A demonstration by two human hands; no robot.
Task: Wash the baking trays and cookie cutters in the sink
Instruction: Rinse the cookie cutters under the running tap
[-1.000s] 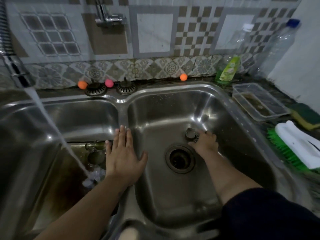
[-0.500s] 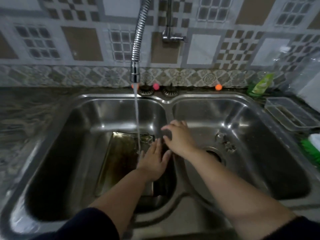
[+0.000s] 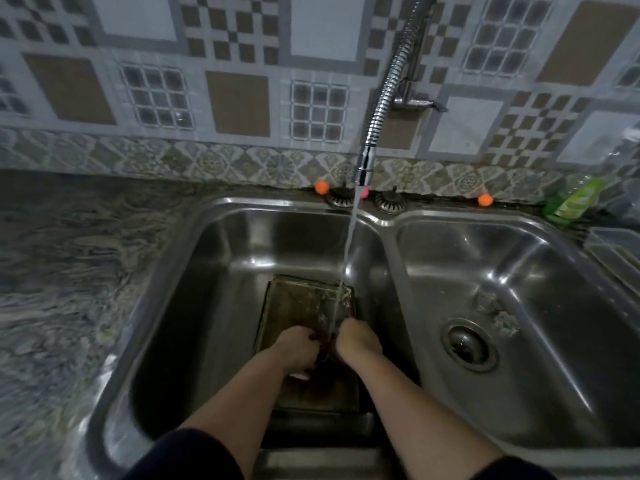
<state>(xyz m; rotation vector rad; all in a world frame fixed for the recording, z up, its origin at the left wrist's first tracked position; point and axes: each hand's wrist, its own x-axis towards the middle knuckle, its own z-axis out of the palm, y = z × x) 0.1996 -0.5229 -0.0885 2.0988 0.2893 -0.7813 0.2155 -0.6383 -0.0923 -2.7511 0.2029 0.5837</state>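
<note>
A dark, stained baking tray lies flat in the left basin of the steel double sink. Water from the flexible faucet falls onto the tray's right side. My left hand and my right hand meet under the stream just above the tray, fingers curled around a small dark object too blurred to name. Two small metal cookie cutters lie in the right basin beside the drain.
Two strainer plugs and small orange balls sit on the sink's back ledge. A green dish soap bottle stands at the back right. A marbled countertop runs along the left.
My right hand left the cutters in the right basin and crossed into the left basin. Both hands have come together under the running water and closed. The view swung left.
</note>
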